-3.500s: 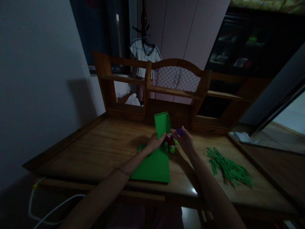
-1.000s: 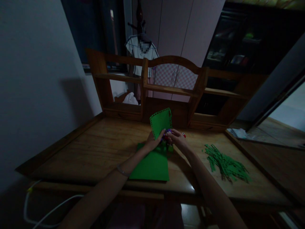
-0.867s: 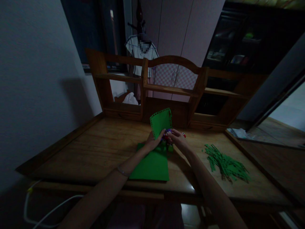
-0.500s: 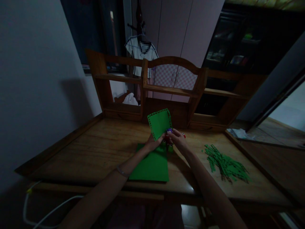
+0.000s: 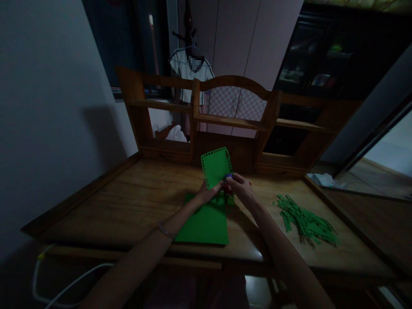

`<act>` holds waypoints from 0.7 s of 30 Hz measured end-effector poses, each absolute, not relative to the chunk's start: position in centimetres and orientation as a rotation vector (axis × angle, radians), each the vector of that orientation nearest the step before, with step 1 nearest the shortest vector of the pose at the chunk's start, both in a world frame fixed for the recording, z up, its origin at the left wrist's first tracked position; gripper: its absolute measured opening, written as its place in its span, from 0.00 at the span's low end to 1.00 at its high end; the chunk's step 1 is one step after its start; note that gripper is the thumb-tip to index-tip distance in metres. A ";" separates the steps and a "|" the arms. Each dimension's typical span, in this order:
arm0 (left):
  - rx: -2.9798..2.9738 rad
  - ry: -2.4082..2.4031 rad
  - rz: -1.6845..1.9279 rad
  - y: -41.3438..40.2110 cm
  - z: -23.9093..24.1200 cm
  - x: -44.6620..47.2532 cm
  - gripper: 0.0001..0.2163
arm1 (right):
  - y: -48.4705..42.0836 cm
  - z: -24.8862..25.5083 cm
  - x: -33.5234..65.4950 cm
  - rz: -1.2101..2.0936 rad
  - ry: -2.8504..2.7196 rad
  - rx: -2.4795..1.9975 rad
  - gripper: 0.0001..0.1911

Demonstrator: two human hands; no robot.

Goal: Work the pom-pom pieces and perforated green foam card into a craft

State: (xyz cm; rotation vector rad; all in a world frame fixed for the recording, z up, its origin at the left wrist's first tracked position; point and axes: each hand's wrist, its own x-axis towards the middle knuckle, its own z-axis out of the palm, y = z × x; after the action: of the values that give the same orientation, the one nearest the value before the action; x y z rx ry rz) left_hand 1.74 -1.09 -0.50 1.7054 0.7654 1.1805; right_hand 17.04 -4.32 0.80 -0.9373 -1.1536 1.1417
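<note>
My left hand (image 5: 208,194) is closed on a green paper sheet (image 5: 216,166), which stands tilted above the desk. Small holes run in a row along its edges. At the sheet's lower right corner, my right hand (image 5: 240,187) grips a small purple craft punch (image 5: 228,176). Fingers hide most of the punch. Beneath it, close to the fingers, are small red and green pieces that I cannot make out well. Under my left forearm, a stack of green paper (image 5: 206,223) lies flat on the desk.
A pile of perforated green paper strips (image 5: 304,219) lies to the right on the wooden desk (image 5: 106,206). At the back rises a wooden shelf unit (image 5: 234,124). A white cable (image 5: 80,281) hangs at the lower left.
The green sheet has shifted and turned very slightly. Both hands stay nearly in place, with my right hand still at the punch.
</note>
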 end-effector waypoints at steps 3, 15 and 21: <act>1.648 0.716 1.193 -1.0 -0.8 1.9 0.16 | -4.5 1.1 17.1 1.218 -1.121 -0.895 0.15; 1.707 0.700 1.223 -0.5 -1.2 2.4 0.13 | -3.6 0.2 18.2 1.426 -0.863 -0.710 0.15; 1.762 0.699 1.289 -0.4 -1.5 2.3 0.14 | -3.4 0.2 18.3 1.465 -0.789 -0.655 0.13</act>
State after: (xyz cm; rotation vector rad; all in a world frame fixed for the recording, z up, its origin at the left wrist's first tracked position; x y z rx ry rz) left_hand 2.35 -0.41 -1.46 1.7620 0.6991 1.2891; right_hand 18.34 -3.37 0.17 -0.6548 -0.7888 1.4651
